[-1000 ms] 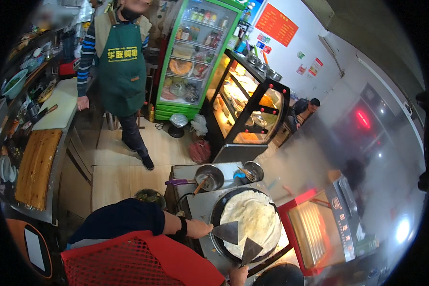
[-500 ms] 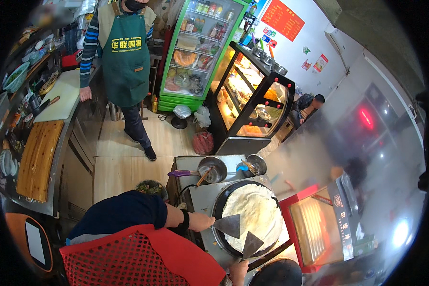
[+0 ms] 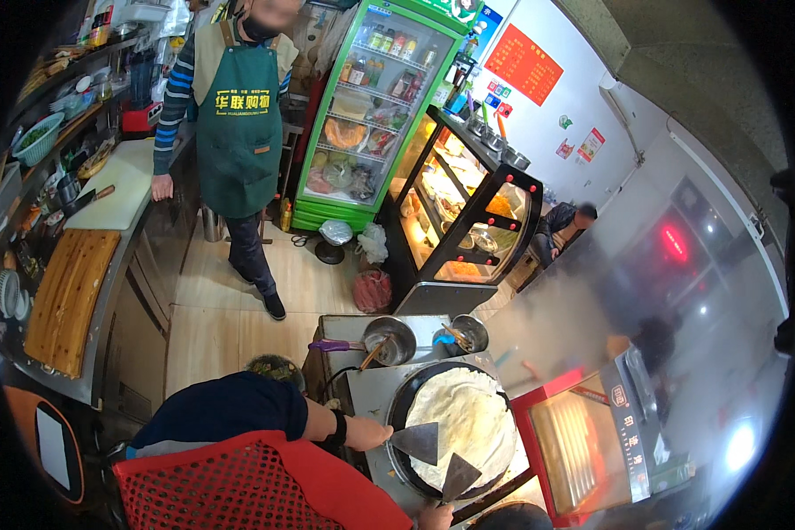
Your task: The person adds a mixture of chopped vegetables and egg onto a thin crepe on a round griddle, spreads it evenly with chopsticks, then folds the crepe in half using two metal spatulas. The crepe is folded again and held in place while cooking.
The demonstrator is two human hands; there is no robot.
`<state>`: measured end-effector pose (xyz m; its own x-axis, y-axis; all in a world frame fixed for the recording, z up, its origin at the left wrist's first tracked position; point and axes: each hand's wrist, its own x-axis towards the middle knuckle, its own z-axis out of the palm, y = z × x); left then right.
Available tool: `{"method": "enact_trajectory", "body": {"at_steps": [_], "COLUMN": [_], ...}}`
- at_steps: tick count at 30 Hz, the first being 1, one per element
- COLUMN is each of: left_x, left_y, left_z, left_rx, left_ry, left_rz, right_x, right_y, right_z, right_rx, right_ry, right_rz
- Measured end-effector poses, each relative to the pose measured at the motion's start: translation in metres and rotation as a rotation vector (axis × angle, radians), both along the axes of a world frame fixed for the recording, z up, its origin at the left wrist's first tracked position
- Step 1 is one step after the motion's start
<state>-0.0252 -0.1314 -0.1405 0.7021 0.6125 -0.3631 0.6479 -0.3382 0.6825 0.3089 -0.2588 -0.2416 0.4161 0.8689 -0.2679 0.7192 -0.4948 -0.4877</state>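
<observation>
A pale, thin crepe [image 3: 464, 426] covers most of a round black griddle [image 3: 401, 402]. My left hand [image 3: 371, 433] is closed around a triangular metal scraper [image 3: 417, 442], whose blade lies over the crepe's left edge. Lower down, my right hand [image 3: 435, 517], partly cut off by the picture's bottom edge, grips a second triangular scraper [image 3: 459, 478]. That blade points up over the crepe's near edge. The two blades are close together but apart. Whether either blade is under the crepe I cannot tell.
Behind the griddle stand a purple-handled saucepan [image 3: 389, 341] and a smaller metal pot [image 3: 470, 333]. A red-framed glass warmer [image 3: 574, 446] is right of it. A person in a green apron [image 3: 238, 132] stands beyond, near a lit display case [image 3: 459, 194]. Steam drifts at right.
The whole view has tilted, so the scene sits slightly lower in it. Both scrapers stay at the crepe's edge in my hands, and the crepe looks unchanged.
</observation>
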Motion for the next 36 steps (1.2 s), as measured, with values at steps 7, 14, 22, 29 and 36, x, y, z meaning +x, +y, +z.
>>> {"method": "enact_trajectory", "body": {"at_steps": [7, 14, 22, 29, 36], "left_x": [0.0, 0.001, 0.003, 0.0, 0.001], "left_y": [-0.003, -0.004, -0.002, -0.004, -0.002], "left_z": [0.007, -0.007, -0.01, -0.001, -0.01], "left_rx": [-0.011, -0.06, -0.148, -0.059, 0.091], "left_ry": [0.022, -0.013, -0.021, -0.03, -0.028], "left_rz": [0.021, 0.16, 0.18, 0.119, 0.059], "right_x": [-0.009, -0.036, -0.012, 0.011, -0.024], "right_y": [-0.008, -0.011, -0.005, -0.012, -0.006], "right_z": [0.021, 0.053, 0.018, -0.005, 0.045], "right_rx": [-0.002, 0.035, -0.062, -0.077, -0.052], "right_ry": [-0.546, -0.253, -0.398, -0.616, -0.203], "right_rz": [0.543, 0.095, 0.293, 0.554, -0.006]}}
